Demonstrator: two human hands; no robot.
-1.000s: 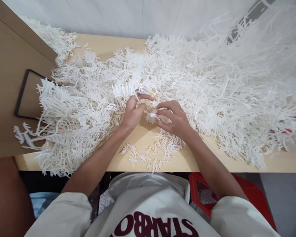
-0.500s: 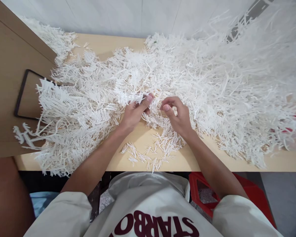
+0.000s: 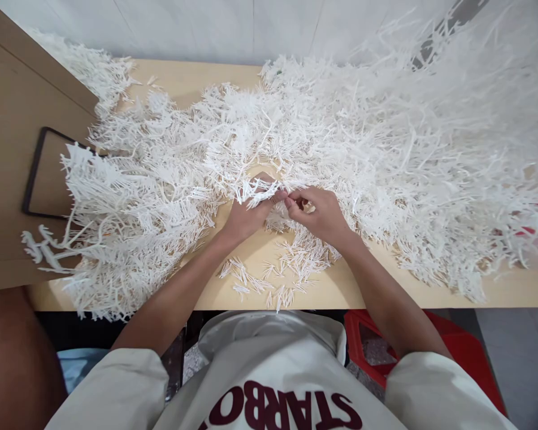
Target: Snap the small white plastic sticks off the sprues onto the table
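A huge heap of white plastic branched strips [image 3: 341, 137] covers most of the light wooden table [image 3: 341, 292]. At its near edge my left hand [image 3: 246, 215] is closed on one comb-like white plastic strip [image 3: 255, 192] with many thin prongs. My right hand [image 3: 323, 215] pinches the same strip at its right end, thumb tips of both hands almost touching. Several small broken-off white prong clusters [image 3: 273, 275] lie on the table just below my hands.
A black-framed rectangle [image 3: 36, 173] lies on the brown board at the left. A red plastic crate [image 3: 363, 352] stands under the table at the right. A pale tiled wall runs behind the table. Something brown fills the bottom left corner.
My hands came together on a fresh strip: the right one rose and closed in toward the left, which lifted a pronged strip from the heap's edge.
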